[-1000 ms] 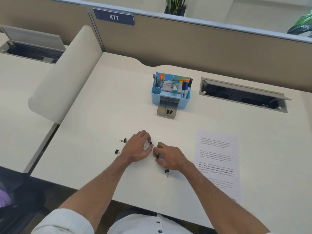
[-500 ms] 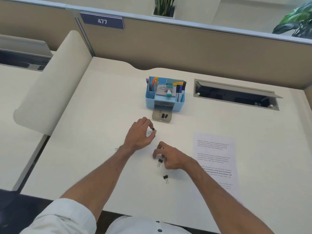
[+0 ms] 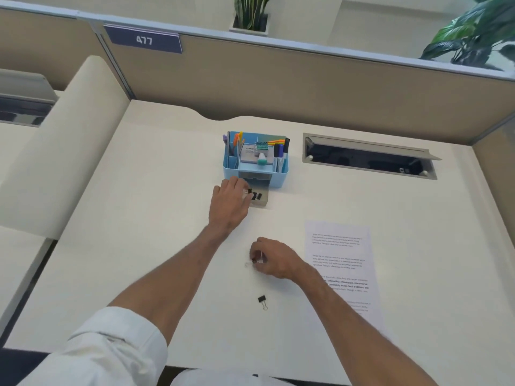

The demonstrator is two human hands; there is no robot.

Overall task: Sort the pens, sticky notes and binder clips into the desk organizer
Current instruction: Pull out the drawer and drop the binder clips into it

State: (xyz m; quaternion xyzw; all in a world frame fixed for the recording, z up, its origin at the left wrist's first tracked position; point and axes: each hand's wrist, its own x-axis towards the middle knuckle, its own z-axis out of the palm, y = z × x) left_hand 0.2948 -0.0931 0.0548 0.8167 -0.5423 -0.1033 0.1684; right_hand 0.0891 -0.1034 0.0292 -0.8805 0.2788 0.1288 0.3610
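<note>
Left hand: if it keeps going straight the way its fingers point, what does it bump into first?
Probably the binder clips in the pulled-out drawer at the left hand's fingertips; depth is unclear.

One blue organizer (image 3: 255, 174), one printed sheet (image 3: 341, 268), two hands, one loose binder clip (image 3: 262, 300) at lower centre; drawer clips uncountable.

— Where does the desk organizer (image 3: 255, 174) sit?
— Upper centre of the frame, on the tabletop (image 3: 156, 218), with its drawer (image 3: 260, 197) out just below it, binder clips inside.
— And to its right?
— A cable hatch (image 3: 367, 156). The printed sheet (image 3: 341, 263) lies lower right; a loose binder clip (image 3: 262, 300) lies lower centre.
</note>
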